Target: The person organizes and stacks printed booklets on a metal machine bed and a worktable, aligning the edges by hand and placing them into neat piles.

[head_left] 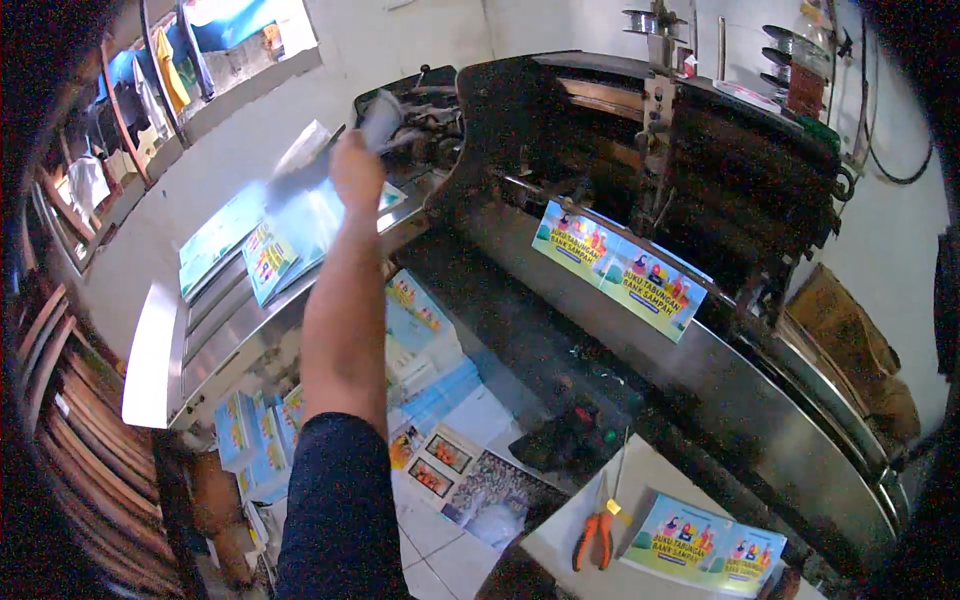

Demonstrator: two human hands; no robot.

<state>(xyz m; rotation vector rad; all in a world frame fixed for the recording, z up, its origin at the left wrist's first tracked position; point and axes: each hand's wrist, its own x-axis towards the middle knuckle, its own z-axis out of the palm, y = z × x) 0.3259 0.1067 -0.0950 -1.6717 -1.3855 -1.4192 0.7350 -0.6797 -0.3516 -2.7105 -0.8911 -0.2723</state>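
My left arm, in a dark sleeve, reaches up and away over a metal side table. My left hand [357, 172] looks closed, blurred by motion. A pale greyish thing [380, 120] sticks out above its fingers, too smeared to name. Just left of the hand, colourful printed booklet covers [270, 260] lie in a stack on the metal table [235, 345], beside another stack of light blue printed sheets [210, 245]. My right hand is out of view.
A large dark stitching machine [580, 130] fills the back; a printed cover sheet [620, 270] rests against its front. Orange-handled pliers [595, 540] and another printed sheet [705, 545] lie on a pale surface at lower right. Bundles of booklets [265, 440] sit below the metal table.
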